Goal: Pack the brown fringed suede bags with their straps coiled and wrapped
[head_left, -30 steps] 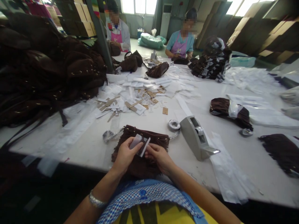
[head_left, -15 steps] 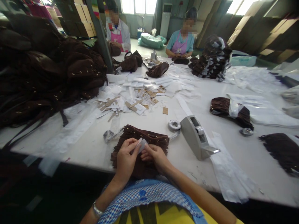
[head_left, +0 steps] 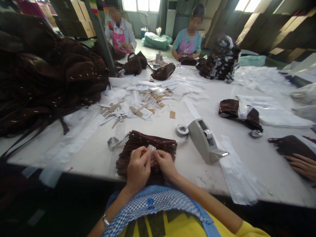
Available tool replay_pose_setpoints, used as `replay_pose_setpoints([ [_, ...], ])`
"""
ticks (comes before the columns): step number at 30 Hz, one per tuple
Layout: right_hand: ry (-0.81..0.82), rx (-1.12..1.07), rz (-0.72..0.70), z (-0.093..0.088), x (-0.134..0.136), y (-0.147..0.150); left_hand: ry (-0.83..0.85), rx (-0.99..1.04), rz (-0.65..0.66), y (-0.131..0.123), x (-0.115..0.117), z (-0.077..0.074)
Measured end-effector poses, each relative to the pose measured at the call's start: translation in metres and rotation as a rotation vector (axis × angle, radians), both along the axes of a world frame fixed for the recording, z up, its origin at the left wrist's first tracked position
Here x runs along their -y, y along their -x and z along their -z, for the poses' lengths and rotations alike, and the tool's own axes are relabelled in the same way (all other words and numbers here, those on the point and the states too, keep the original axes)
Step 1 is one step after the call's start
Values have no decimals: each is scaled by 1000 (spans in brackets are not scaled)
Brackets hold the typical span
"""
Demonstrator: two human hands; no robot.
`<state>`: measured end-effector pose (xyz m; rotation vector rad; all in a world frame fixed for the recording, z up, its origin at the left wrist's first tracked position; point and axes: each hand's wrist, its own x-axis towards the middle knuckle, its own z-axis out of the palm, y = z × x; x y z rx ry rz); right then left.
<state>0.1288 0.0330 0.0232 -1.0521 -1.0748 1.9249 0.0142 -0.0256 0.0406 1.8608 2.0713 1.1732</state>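
A dark brown fringed suede bag [head_left: 138, 144] lies flat at the near table edge. Over it my left hand [head_left: 138, 168] and my right hand [head_left: 165, 163] meet, both pinched on a small pale folded piece of paper or film [head_left: 151, 148]. Only a corner of that piece shows above my fingers. A steel bracelet is on my left wrist.
A grey tape dispenser [head_left: 203, 141] and a tape roll [head_left: 182, 129] stand right of the bag. Brown bags are heaped at the left [head_left: 49, 82]. Paper tags [head_left: 145, 98] litter the middle. Another person's hand [head_left: 302, 166] rests on a fringed bag at right. Two people sit at the far side.
The pale piece has gone from spread between my hands to folded small and nearly hidden in my fingers. A person's hand has come into view at the right edge.
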Motion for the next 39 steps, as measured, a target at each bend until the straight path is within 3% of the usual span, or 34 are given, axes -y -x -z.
replay_pose_setpoints([
  [4,-44,16,10,-2,-1,-1,45,76,17,2,1,-2],
  [10,-91,29,-31,-8,-3,-3,229,707,-55,26,-2,-11],
  [13,-98,26,-38,-7,-4,-4,427,876,29,33,-5,-13],
  [16,-107,33,-51,-5,-5,-2,502,979,133,34,-8,-13],
  [20,-169,95,-173,-14,-6,-9,508,973,91,32,-11,-8],
  [22,-307,186,-181,-25,-9,-28,511,952,75,32,-13,-4],
  [24,-533,353,-33,-39,-16,-60,518,964,48,34,-13,1],
  [26,-755,584,231,-49,-25,-105,524,1003,15,35,-12,5],
  [29,-892,1007,534,-53,-45,-175,537,1052,1,36,-12,8],
  [32,-759,1149,524,-45,-62,-222,544,1051,3,37,-12,10],
  [36,-410,811,460,-38,-72,-238,528,1041,5,37,-11,13],
  [39,-275,589,486,-45,-71,-235,531,1034,4,37,-10,15],
])
